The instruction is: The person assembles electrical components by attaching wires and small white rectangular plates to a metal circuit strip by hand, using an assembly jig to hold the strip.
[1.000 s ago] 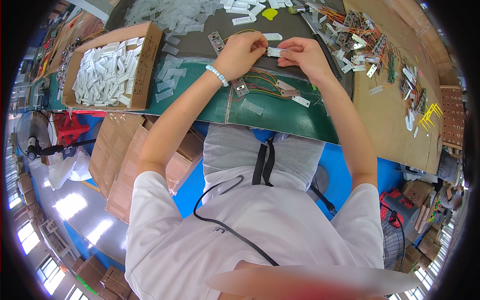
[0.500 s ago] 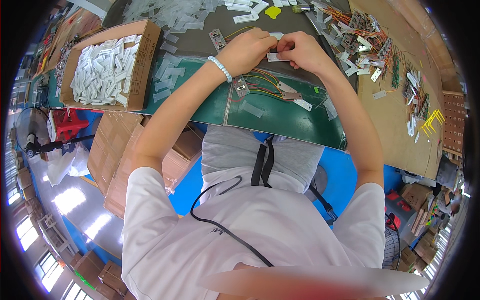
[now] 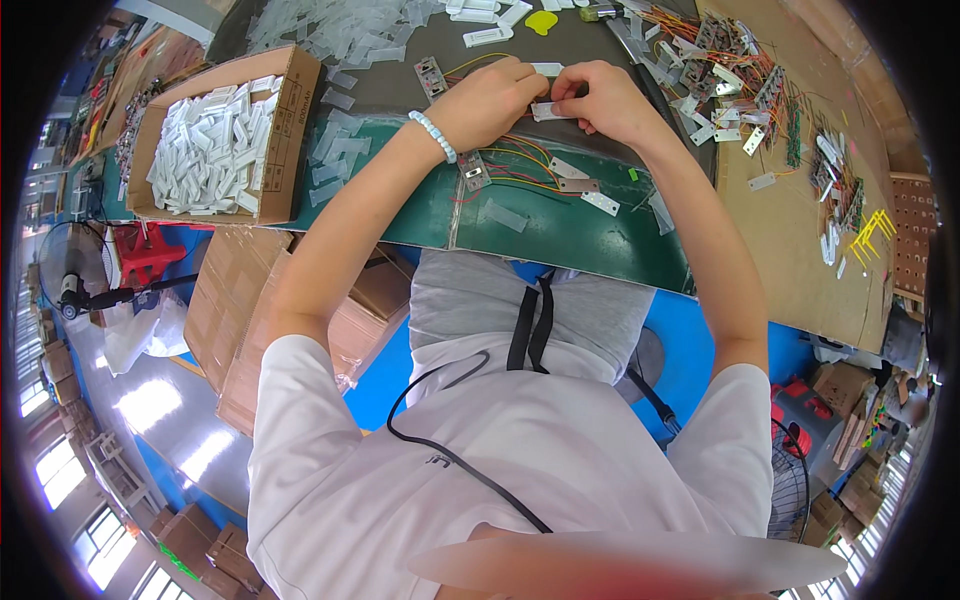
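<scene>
My left hand [image 3: 492, 102], with a beaded bracelet [image 3: 434, 136] at its wrist, and my right hand [image 3: 603, 102] meet over the bench. Both are closed, fingertips pinching a small white plastic strip [image 3: 549, 112] from either side. The left fingertips are partly hidden behind the hand. Just beyond them lies another white piece [image 3: 547, 69]. By my left wrist are two grey modules, one farther [image 3: 431, 77] and one nearer [image 3: 473, 171]. Red, yellow and orange wires [image 3: 525, 165] run from the nearer one to small perforated plates [image 3: 600, 203].
An open cardboard box [image 3: 287, 140] of white plastic parts stands at left. Clear plastic pieces [image 3: 330, 30] are spread behind and beside it. A tangle of wired parts [image 3: 735, 80] covers cardboard at right, near yellow pronged pieces [image 3: 875, 232]. A yellow-green piece [image 3: 542, 23] lies at the back.
The view has shifted slightly. Both hands stay together at the white strip, with only small finger movement; the parts on the bench look the same.
</scene>
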